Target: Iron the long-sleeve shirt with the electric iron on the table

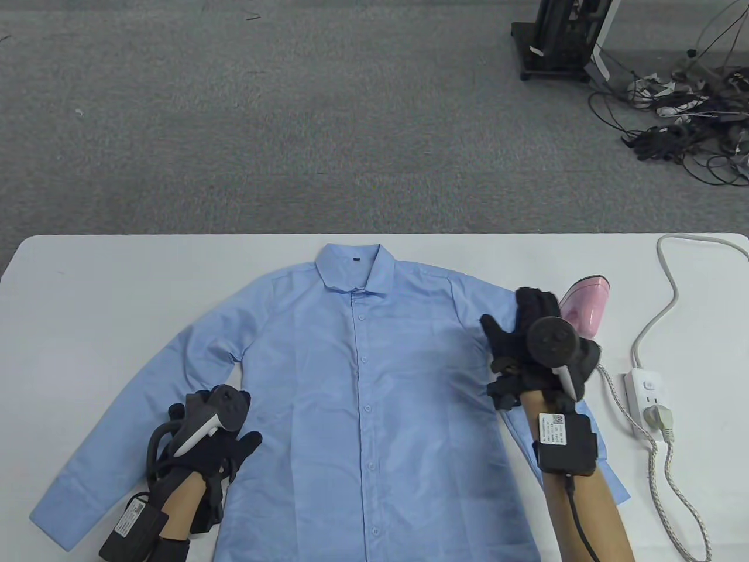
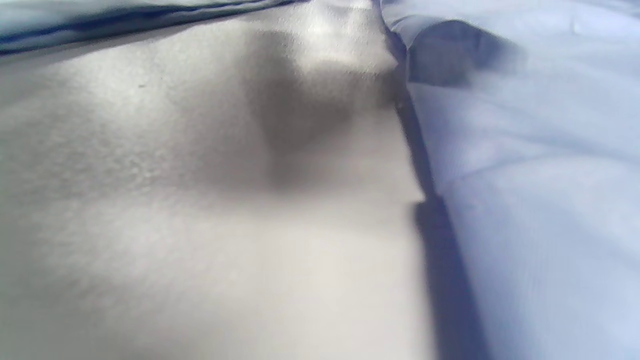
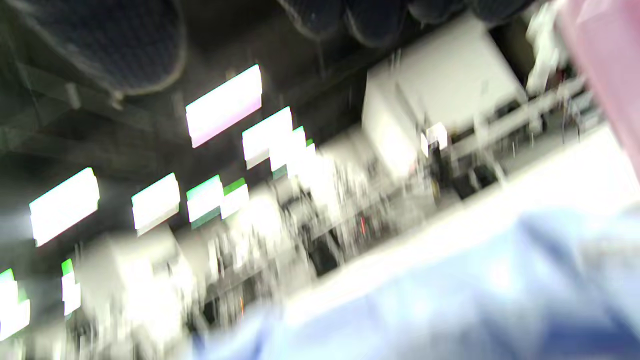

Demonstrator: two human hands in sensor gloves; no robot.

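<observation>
The blue shirt (image 1: 363,404) lies flat on the table (image 1: 88,281), buttons up. The right hand (image 1: 535,345) reaches for the pink iron (image 1: 585,310) beside it, fingers straight, holding nothing. The left hand (image 1: 216,439) rests flat on the shirt. Next job, I think: grab the iron's handle.

The plain light-blue long-sleeve cotton shirt (image 1: 374,374) had matching blue buttons. The rounded plastic iron (image 1: 585,304) was pale pink. The flat table (image 1: 117,281) was white, the carpeted floor (image 1: 292,117) speckled grey, the knitted sensor gloves (image 1: 526,333) black, and the oblong power strip (image 1: 646,398) white.
</observation>
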